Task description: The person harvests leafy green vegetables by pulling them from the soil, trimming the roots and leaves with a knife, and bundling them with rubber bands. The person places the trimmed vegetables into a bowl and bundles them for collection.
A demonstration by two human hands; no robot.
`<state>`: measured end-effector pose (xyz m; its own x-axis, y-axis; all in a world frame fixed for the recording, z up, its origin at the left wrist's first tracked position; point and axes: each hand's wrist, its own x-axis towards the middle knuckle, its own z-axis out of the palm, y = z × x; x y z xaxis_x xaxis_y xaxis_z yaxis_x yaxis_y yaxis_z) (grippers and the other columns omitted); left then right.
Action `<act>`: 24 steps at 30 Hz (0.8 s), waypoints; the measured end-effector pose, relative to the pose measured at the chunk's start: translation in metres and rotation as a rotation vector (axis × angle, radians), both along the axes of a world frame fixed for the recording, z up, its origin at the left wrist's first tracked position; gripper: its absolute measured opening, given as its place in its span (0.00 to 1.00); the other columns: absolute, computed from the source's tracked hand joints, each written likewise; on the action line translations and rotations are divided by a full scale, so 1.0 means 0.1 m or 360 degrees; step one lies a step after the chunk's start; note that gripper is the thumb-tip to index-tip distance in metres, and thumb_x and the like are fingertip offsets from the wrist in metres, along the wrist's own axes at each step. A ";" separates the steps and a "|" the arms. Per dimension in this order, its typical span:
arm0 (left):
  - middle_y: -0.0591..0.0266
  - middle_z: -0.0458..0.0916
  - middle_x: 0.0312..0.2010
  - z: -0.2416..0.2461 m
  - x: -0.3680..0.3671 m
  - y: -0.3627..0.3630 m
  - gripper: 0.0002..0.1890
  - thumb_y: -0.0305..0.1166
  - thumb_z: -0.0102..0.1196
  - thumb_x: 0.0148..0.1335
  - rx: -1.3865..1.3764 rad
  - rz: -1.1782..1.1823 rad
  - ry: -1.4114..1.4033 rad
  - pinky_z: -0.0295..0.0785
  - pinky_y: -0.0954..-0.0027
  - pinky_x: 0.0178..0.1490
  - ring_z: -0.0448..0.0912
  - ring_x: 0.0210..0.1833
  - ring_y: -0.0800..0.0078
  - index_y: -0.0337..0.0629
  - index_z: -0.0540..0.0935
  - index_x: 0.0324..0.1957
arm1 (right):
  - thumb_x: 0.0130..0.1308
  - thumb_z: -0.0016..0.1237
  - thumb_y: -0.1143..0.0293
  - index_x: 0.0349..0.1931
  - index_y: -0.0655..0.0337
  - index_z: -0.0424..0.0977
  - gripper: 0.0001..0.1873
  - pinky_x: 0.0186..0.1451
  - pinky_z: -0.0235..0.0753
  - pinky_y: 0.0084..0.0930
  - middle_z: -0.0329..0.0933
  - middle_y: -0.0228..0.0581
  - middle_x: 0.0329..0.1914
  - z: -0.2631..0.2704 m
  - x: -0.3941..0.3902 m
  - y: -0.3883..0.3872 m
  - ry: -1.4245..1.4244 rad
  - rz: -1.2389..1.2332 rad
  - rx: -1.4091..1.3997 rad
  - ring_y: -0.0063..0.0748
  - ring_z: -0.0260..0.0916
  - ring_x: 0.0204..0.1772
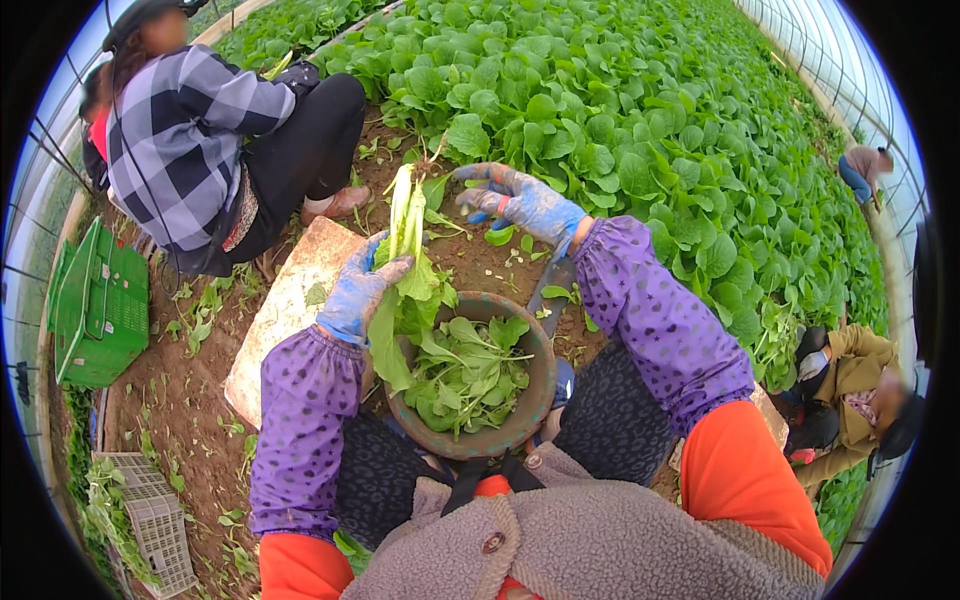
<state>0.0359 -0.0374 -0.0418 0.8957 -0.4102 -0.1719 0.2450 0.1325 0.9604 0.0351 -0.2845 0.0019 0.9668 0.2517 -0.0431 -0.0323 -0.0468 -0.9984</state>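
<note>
My left hand (pixel 352 292), in a blue-stained glove, grips a bunch of leafy greens (pixel 409 217). The pale stems and thin roots point up and away from me, while the leaves hang down over the rim of a round, worn bucket (pixel 541 390). Loose green leaves (pixel 472 375) lie inside that bucket, which stands between my legs. To the right of the roots, my gloved right hand (pixel 525 202) is raised with its fingers bent and apart. A small bit of leaf shows at those fingers; whether they touch it is unclear.
A pale board (pixel 289 322) lies left of the bucket. A green plastic crate (pixel 105 315) and a light crate of greens (pixel 157 517) stand farther left. A dense leafy crop (pixel 600 112) grows ahead. One person (pixel 202 142) crouches close at left; another (pixel 855 397) at right.
</note>
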 end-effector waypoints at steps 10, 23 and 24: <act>0.65 0.75 0.41 0.11 -0.12 -0.17 0.16 0.32 0.51 0.60 0.0179 0.0368 -0.0313 0.66 0.79 0.47 0.71 0.42 0.81 0.33 0.72 0.48 | 0.56 0.53 0.64 0.39 0.63 0.68 0.15 0.34 0.66 0.15 0.68 0.28 0.30 0.05 -0.23 0.54 0.0097 -0.0095 0.0243 0.16 0.65 0.31; 0.60 0.72 0.48 0.11 -0.24 -0.13 0.22 0.34 0.50 0.61 0.0131 -0.0034 0.0100 0.65 0.77 0.53 0.70 0.49 0.77 0.31 0.66 0.54 | 0.56 0.53 0.69 0.46 0.65 0.64 0.19 0.33 0.70 0.22 0.68 0.35 0.32 -0.06 -0.17 0.40 0.0021 0.0100 0.0554 0.24 0.67 0.31; 0.62 0.73 0.46 0.15 -0.25 -0.14 0.19 0.32 0.49 0.61 0.0144 -0.0032 0.0131 0.66 0.77 0.52 0.71 0.47 0.78 0.33 0.69 0.52 | 0.56 0.53 0.69 0.47 0.65 0.63 0.21 0.33 0.70 0.22 0.68 0.35 0.33 -0.06 -0.18 0.40 0.0014 0.0141 0.0609 0.24 0.67 0.32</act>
